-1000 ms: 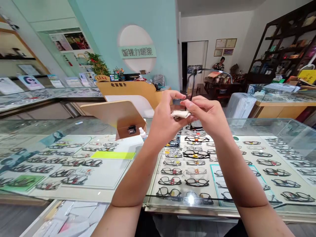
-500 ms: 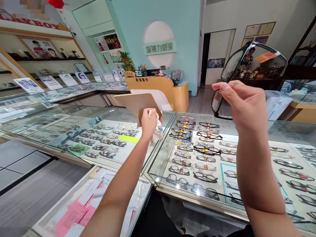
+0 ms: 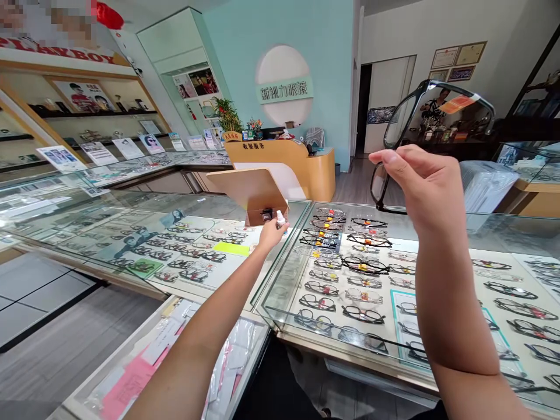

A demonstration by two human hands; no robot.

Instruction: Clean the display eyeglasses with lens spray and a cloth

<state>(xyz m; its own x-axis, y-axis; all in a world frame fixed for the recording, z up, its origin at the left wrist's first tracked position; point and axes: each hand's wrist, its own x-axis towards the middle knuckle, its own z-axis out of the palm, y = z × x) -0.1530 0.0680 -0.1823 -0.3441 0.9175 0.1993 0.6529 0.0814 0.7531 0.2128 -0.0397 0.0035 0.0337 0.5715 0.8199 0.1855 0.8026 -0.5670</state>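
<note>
In my right hand (image 3: pixel 433 181), raised at the right, a pair of black-framed eyeglasses (image 3: pixel 400 119) is pinched between thumb and fingers. The glasses are tilted on edge, and an orange sticker shows on a lens. My left hand (image 3: pixel 271 233) reaches forward over the glass counter, its fingers closed around a small white bottle (image 3: pixel 280 218). The hand hides the bottle's lower part. Just behind it stands a brown box (image 3: pixel 251 186) with a raised lid and a small dark item (image 3: pixel 267 214) inside.
Glass display cases (image 3: pixel 280 309) full of eyeglasses spread out before me. At lower left an open drawer (image 3: pixel 131 373) holds pink and white papers. Farther back stands a wooden cashier desk (image 3: pixel 271 151); wrapped white items (image 3: pixel 487 184) sit at right.
My left hand has moved down and slightly right from in front of the box, onto the white bottle beside it. The right hand, with the eyeglasses, has shifted slightly left.
</note>
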